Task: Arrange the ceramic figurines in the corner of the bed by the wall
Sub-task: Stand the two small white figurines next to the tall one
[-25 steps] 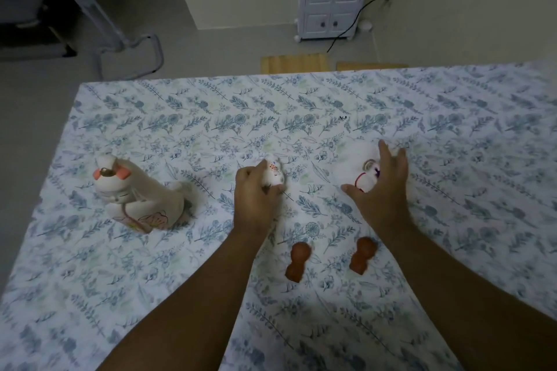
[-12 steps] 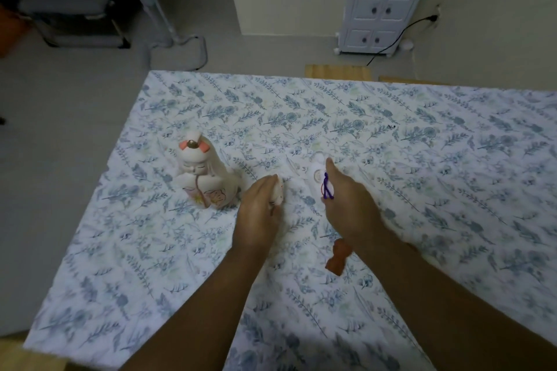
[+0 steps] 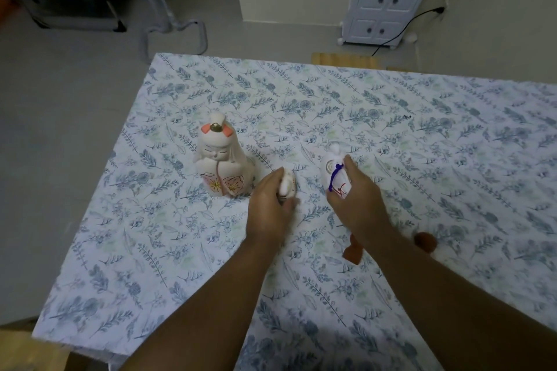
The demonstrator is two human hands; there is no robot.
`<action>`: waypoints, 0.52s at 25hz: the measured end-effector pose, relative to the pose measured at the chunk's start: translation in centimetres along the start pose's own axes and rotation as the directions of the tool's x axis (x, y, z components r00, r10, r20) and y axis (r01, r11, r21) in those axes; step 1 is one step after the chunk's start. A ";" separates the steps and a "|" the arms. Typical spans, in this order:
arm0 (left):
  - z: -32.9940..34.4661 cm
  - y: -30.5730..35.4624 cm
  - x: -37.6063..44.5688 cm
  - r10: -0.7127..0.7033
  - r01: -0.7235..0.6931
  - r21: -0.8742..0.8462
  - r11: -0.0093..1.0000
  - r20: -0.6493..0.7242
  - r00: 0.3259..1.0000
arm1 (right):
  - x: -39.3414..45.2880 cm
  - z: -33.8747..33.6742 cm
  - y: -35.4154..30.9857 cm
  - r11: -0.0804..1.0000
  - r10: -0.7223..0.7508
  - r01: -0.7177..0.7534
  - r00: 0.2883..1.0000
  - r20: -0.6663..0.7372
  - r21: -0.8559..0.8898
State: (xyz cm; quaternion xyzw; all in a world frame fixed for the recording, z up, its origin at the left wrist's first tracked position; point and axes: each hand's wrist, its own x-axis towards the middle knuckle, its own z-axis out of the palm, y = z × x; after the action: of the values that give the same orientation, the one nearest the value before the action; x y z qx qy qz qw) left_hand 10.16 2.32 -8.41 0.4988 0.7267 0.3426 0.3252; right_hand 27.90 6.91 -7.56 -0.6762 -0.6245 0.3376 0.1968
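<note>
Both hands are busy here: the left hand (image 3: 269,205) has its grip closed around a small white figurine (image 3: 287,185), right beside the big doll figurine (image 3: 221,164) standing upright on the bed (image 3: 422,135). The right hand (image 3: 360,199) grips a white figurine with a purple cord (image 3: 336,173). Two little brown figurines (image 3: 352,251) lie near the right forearm, one (image 3: 425,241) partly hidden behind it.
</note>
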 end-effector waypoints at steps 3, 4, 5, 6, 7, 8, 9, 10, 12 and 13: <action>0.4 0.3 0.5 0.024 -0.024 -0.002 1.000 0.044 0.999 | -1.2 0.5 -0.5 1.000 0.008 -0.009 0.998 -0.057 -0.021; 0.4 0.3 0.4 0.023 -0.023 -0.009 1.000 0.054 0.998 | -1.7 0.8 -0.6 1.000 -0.003 0.001 0.997 -0.077 -0.021; 0.5 0.3 0.4 0.018 -0.018 -0.011 1.000 0.058 0.998 | -2.0 0.9 -0.6 1.000 -0.014 0.012 0.995 -0.095 -0.023; 0.4 0.2 0.3 0.016 -0.016 -0.007 1.000 0.058 0.998 | -2.2 1.1 -0.5 1.000 -0.022 0.020 0.995 -0.102 -0.021; 0.4 0.1 0.4 0.019 -0.019 0.001 1.000 0.056 0.998 | -2.1 1.2 -0.4 1.000 -0.024 0.023 0.995 -0.101 -0.016; 0.5 -0.1 0.4 0.025 -0.025 0.006 1.000 0.055 0.998 | -2.0 1.2 -0.3 1.000 -0.025 0.024 0.995 -0.096 -0.014; 0.5 -0.1 0.5 0.031 -0.031 0.006 1.000 0.053 0.998 | -1.9 1.2 -0.3 1.000 -0.026 0.024 0.995 -0.093 -0.019; 0.5 -0.1 0.5 0.036 -0.036 0.001 0.999 0.051 0.998 | -1.9 1.3 -0.2 0.999 -0.027 0.025 0.995 -0.095 -0.025; 0.7 0.0 0.5 0.038 -0.038 -0.006 0.999 0.038 0.999 | -2.0 1.4 -0.2 0.999 -0.028 0.026 0.994 -0.102 -0.026; 0.8 -0.1 0.5 0.037 -0.037 -0.004 0.999 0.034 0.999 | -2.1 1.3 -0.2 1.000 -0.028 0.027 0.995 -0.097 -0.015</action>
State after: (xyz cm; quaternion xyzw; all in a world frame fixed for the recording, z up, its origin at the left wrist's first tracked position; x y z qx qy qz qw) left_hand 10.60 2.91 -8.96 0.5176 0.7110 0.3412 0.3319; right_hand 26.85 4.71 -7.91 -0.6846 -0.6257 0.2972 0.2269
